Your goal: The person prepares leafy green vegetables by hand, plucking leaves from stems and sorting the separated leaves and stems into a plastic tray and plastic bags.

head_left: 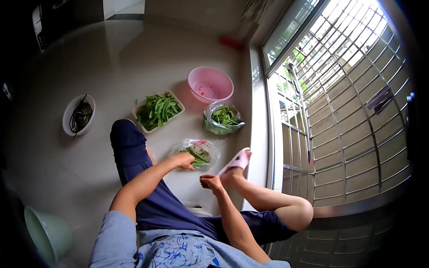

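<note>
Sitting knees apart, the person holds the right hand (211, 182) low between the legs, wrist bent, its grip curled together at the fingertips; any bit there is too small to name. Just beyond, the left forearm slants inward, the left hand (184, 161) palm down, fingers dipping over stems (201, 154) in a bag (213, 157); whether that grip is clamped, I cannot tell. Farther off sit a tray (154, 130) of greens (158, 111) and a tub (225, 83).
</note>
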Demonstrator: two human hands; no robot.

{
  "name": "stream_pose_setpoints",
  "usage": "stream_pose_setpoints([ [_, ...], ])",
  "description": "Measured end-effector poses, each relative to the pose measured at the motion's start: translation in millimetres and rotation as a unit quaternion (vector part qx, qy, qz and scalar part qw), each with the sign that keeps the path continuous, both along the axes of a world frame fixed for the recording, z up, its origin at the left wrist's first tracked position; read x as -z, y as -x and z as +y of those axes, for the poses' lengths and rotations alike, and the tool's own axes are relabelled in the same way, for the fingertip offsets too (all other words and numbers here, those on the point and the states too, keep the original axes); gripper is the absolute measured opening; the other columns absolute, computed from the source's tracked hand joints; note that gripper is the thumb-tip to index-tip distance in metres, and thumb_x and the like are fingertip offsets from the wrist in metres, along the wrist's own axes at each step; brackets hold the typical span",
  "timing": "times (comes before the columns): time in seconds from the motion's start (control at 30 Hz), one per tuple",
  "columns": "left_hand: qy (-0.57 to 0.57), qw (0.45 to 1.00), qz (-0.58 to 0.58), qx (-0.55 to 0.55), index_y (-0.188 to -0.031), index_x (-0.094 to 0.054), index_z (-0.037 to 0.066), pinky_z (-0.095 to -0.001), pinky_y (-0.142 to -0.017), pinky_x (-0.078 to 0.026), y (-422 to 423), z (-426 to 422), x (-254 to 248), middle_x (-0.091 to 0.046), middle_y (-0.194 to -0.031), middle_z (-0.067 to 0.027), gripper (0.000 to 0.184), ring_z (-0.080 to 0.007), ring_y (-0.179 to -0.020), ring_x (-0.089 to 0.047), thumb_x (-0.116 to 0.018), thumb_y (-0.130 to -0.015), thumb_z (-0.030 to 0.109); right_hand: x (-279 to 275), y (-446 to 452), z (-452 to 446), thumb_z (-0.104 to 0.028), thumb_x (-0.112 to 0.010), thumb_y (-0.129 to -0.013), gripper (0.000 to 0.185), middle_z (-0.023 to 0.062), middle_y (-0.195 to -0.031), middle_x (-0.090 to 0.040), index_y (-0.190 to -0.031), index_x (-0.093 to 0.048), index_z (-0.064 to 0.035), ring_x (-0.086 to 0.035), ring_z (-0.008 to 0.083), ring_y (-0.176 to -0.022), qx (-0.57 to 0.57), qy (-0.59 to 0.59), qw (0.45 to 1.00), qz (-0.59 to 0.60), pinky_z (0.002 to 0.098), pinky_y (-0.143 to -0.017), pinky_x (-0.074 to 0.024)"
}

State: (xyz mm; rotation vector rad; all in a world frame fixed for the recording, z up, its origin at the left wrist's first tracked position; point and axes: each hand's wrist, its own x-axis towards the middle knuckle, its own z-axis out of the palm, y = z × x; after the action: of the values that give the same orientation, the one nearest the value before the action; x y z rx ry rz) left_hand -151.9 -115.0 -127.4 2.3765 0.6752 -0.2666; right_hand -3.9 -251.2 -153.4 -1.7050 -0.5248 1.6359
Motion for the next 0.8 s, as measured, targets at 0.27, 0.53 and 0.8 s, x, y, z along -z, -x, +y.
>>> stream_pose_setpoints([
  [0.27, 0.009, 0.978, 0.179, -0.107, -0.085, -0.059, 0.003, -0.0365, -0.068, -0.046, 44, 21, 12, -0.059, -0.084, -0.0155, 0.034, -0.0276, -0.08, -0.057, -0.06, -0.063, 0.028, 12, 1, 18, -0.001, -0.057, -0.066, 0.01, 0.0094, -0.065, -0.058, -0.074, -0.058, 0.0052, -0.057, 0.0159, -0.056, -0.014, -0.045, 0.988, -0.147, 0.0236, -0.052, -0.0483],
  [0.53, 0.017, 0.991, 0.05, -0.119, -0.094, -0.054, 0.002, -0.035, -0.071, -0.044, 50, 27, -122, -0.057, -0.088, -0.0152, 0.034, -0.0284, -0.083, -0.054, -0.058, -0.07, 0.026, 18, -60, 99, -0.005, -0.053, -0.068, 0.015, 0.011, -0.067, -0.059, -0.076, -0.059, 0.0063, -0.057, 0.0164, -0.057, 0.15, -0.165, 0.956, -0.191, 0.0237, -0.056, -0.0474],
  [0.8, -0.019, 0.98, 0.043, -0.192, -0.097, -0.052, 0.001, -0.0329, -0.071, -0.043, 132, 135, -148, -0.057, -0.09, -0.0145, 0.036, -0.0266, -0.082, -0.054, -0.057, -0.071, 0.024, -39, -141, 241, -0.013, -0.053, -0.068, 0.025, 0.0154, -0.076, -0.059, -0.085, -0.058, 0.0043, -0.057, 0.0245, -0.07, 0.046, -0.227, 0.838, -0.494, 0.0282, -0.067, -0.0431],
])
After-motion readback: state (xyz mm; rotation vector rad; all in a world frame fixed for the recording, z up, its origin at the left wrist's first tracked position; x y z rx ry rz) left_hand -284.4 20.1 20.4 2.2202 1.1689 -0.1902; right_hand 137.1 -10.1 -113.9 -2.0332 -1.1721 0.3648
